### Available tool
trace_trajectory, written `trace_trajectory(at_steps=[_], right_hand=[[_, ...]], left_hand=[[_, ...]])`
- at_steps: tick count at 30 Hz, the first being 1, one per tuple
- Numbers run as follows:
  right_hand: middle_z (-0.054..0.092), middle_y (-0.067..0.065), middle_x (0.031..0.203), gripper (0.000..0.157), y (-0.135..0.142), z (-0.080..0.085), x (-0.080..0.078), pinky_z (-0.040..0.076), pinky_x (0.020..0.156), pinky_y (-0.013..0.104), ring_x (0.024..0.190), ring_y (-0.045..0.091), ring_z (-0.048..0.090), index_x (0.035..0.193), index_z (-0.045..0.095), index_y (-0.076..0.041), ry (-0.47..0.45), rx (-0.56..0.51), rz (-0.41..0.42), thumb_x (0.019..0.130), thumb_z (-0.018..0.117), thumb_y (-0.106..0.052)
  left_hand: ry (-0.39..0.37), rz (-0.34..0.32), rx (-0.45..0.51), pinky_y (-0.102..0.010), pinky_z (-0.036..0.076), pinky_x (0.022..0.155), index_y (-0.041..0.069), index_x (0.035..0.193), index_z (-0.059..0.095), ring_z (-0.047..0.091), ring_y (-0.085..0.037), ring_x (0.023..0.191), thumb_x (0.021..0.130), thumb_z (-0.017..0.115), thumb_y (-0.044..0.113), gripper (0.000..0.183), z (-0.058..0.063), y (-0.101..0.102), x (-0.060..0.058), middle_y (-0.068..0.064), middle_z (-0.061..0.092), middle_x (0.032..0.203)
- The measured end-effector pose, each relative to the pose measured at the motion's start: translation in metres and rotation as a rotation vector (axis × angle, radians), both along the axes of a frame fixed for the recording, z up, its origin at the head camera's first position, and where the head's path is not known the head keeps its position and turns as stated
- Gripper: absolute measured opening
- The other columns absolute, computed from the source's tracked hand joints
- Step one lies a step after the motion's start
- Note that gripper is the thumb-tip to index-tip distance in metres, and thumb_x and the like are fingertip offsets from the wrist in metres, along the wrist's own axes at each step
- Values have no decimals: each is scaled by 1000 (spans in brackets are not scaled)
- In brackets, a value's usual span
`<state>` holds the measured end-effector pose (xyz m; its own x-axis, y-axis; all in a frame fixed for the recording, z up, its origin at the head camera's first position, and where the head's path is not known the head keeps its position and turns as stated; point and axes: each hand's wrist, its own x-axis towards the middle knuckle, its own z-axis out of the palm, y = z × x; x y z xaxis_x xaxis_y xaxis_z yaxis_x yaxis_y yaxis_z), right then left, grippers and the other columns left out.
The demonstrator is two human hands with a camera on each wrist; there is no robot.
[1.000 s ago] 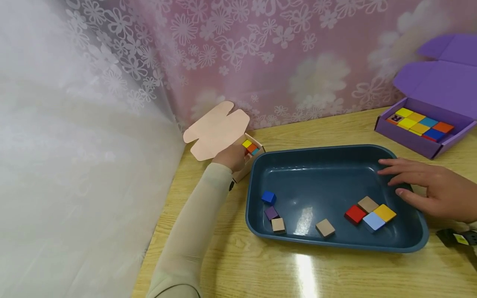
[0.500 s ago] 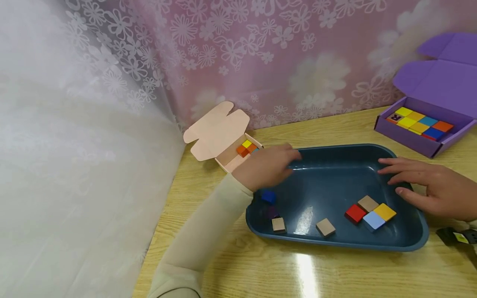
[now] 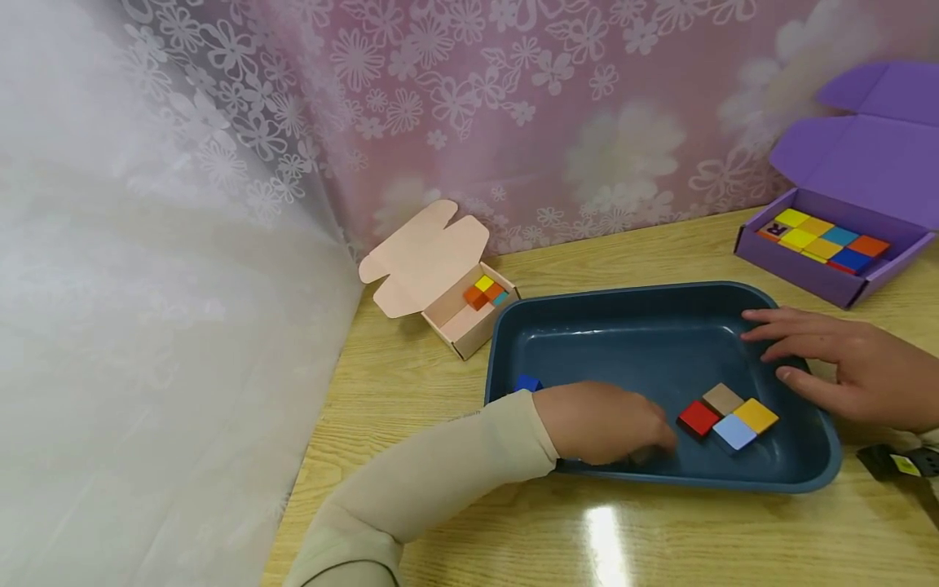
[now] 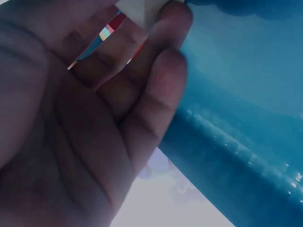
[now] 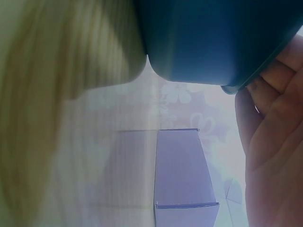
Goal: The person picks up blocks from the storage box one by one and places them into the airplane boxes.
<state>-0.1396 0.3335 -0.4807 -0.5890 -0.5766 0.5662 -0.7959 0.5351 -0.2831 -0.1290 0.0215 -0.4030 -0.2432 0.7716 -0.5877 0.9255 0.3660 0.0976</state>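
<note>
My left hand [image 3: 601, 420] is low inside the dark blue tray [image 3: 623, 350], its fingertips on a plain wooden block [image 4: 142, 12] that they mostly hide in the head view. The left wrist view has this pale block pinched at the fingertips. To the right of that hand lies a group of blocks: red [image 3: 698, 418], plain wood [image 3: 722, 399], yellow [image 3: 756, 417] and light blue [image 3: 734, 432]. A dark blue block [image 3: 527, 383] shows partly behind the left forearm. My right hand [image 3: 844, 363] rests on the tray's right rim, fingers extended.
Behind the tray's left corner stands an open pale pink box [image 3: 477, 334] with several coloured blocks inside. At the back right is an open purple box [image 3: 795, 269] holding more blocks. A floral curtain [image 3: 557, 122] hangs along the table's back edge.
My left hand has left the pink box, crossed the tray's left rim and come down on the wooden block near the front. The right hand stays put.
</note>
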Motion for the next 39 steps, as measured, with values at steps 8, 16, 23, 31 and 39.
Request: trace_trajectory(at_steps=[8,16,23,31,39], right_hand=[[63,1,136,47,1,0,0,24,110,5,145,6,37,104,73,-20,-14,6,4,65,87,4],[63,2,136,47,1,1,-1,24,109,5,145,6,38,103,73,-19,-7,8,5,65,87,3],[62,-4,136,49,-1,0,-1,25,109,5,145,4,38,102,73,-22,-12,2,-1,64,87,5],[65,3,133,48,1,-2,-1,25,111,7,146,8,38,104,73,-22,-7,-8,28,66,86,4],[64,1,136,45,4,-1,-1,26,110,7,146,9,39,105,73,-22,11,-4,46,69,86,1]], left_hand=[[87,111,215,-13,45,89,24,134,63,53,1,109,99,69,20,35,34,-28,-16,14,59,123],[290,523,500,-25,50,84,12,128,66,58,-9,90,97,66,19,32,77,-110,-86,3,66,115],[216,920,413,-29,37,56,8,103,74,43,-15,58,96,62,14,16,44,-162,-151,-6,64,89],[236,1076,299,-32,54,71,15,91,75,61,-20,82,93,65,14,11,5,-168,-173,1,66,99],[300,1114,355,-32,51,70,12,101,66,62,-22,76,92,64,14,9,-9,-162,-178,-4,67,93]])
